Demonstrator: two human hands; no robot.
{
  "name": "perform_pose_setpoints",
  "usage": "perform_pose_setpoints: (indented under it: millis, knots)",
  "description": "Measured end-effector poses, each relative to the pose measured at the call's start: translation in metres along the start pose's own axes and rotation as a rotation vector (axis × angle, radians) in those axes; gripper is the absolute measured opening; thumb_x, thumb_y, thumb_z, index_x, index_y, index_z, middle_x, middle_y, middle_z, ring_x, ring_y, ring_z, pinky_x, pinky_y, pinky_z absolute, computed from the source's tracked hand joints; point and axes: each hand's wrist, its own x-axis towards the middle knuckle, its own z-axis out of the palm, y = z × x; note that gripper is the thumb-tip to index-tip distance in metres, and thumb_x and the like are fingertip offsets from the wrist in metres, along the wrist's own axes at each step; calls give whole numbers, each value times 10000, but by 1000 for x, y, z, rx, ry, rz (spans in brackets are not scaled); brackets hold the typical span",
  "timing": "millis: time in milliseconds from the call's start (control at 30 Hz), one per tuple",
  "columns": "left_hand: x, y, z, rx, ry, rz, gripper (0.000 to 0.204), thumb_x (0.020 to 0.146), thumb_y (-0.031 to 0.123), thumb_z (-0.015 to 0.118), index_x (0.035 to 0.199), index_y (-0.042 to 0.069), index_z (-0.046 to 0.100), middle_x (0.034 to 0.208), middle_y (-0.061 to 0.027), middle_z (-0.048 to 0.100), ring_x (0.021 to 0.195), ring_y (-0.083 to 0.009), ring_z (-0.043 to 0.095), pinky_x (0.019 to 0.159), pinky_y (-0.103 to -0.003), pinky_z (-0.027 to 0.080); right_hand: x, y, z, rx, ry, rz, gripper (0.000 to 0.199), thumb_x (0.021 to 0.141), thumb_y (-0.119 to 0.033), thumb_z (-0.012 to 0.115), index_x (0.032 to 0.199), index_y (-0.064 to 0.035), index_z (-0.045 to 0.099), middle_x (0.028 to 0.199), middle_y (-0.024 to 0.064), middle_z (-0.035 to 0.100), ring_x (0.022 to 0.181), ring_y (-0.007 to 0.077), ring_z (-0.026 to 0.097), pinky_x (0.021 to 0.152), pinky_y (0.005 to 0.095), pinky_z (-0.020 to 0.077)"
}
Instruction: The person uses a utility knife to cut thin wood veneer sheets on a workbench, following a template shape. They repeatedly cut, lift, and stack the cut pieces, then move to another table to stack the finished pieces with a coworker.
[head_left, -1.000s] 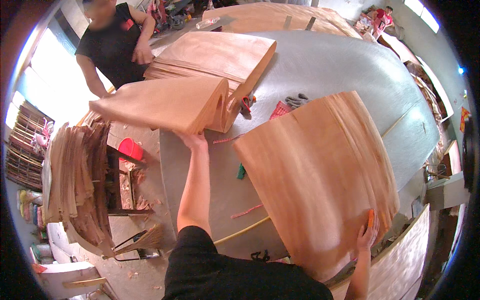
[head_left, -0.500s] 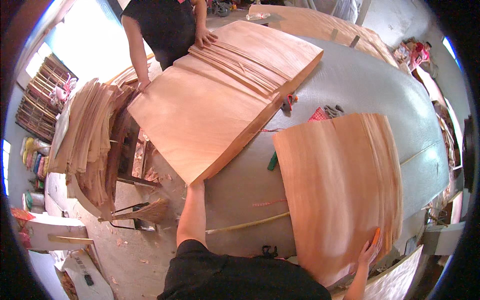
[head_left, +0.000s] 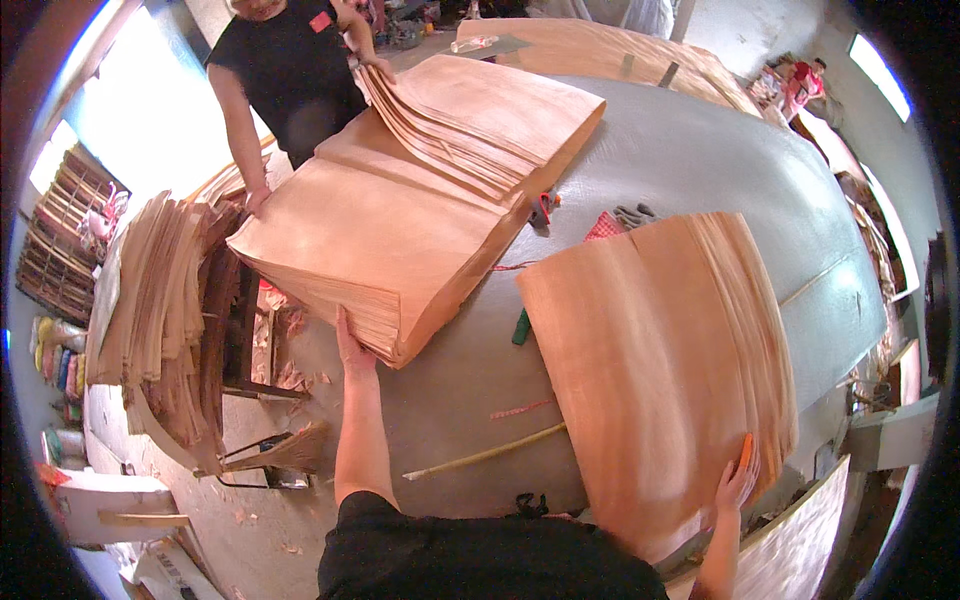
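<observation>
A thick stack of wood veneer sheets [head_left: 375,225] lies at an angle on the far left of the worktable. My left hand [head_left: 357,345] grips its near edge close to the corner, thumb up against the layered edges; its other fingers are partly hidden. Across that stack run narrow veneer strips [head_left: 450,150], their far ends bent up in a co-worker's hand [head_left: 377,70]. The co-worker's other hand [head_left: 258,200] rests at the stack's left edge. On the right, my right hand [head_left: 735,482] holds a slim orange tool [head_left: 747,452] against a second veneer stack [head_left: 650,360].
The grey worktable [head_left: 690,150] carries a red-handled tool [head_left: 543,210], gloves [head_left: 635,215], a green object [head_left: 521,327] and a yellowish rod [head_left: 485,452]. More veneer [head_left: 150,300] is piled at left, above a broom [head_left: 290,448]. Another sheet stack [head_left: 590,45] lies at the far end.
The co-worker has lifted the far ends of the strips. My left hand has shifted from beneath the corner to the near edge, whose layers now show. My right hand stays on its stack.
</observation>
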Motion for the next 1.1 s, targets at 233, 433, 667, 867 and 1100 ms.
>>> perform_pose_setpoints:
  millis: [233,433,667,867,1100]
  knots:
    - [0,12,37,98,-8,56,486,829,344,529,1183,33,410,1128,-88,504,1020,-235,497,845,-366,436,0,2,-2,15,-8,-4,521,818,-183,428,1300,-20,315,1322,158,346,1220,335,312,1023,428,221]
    - [-3,21,55,134,39,44,478,829,344,529,1176,35,419,1110,-92,514,1003,-237,508,830,-370,445,-2,6,2,26,19,-36,518,821,-189,426,1300,-26,318,1314,160,358,1216,334,320,1018,432,228]
    - [-1,25,57,211,7,61,520,811,362,551,1189,33,407,1133,-92,498,1014,-232,497,821,-375,445,1,7,5,13,8,-13,524,810,-177,425,1301,-28,320,1319,151,353,1214,325,324,1020,432,220]
    - [1,25,88,271,33,84,583,793,376,575,1222,32,382,1166,-84,480,1035,-232,487,830,-375,439,-4,10,7,5,7,23,522,809,-178,431,1298,-32,322,1315,153,355,1217,322,321,1022,432,217]
    - [20,25,160,356,-156,47,560,787,398,587,1201,54,432,1145,-75,512,1040,-213,501,839,-377,440,-1,7,1,2,-11,33,523,805,-179,445,1295,-41,326,1310,154,359,1214,319,326,1023,428,225]
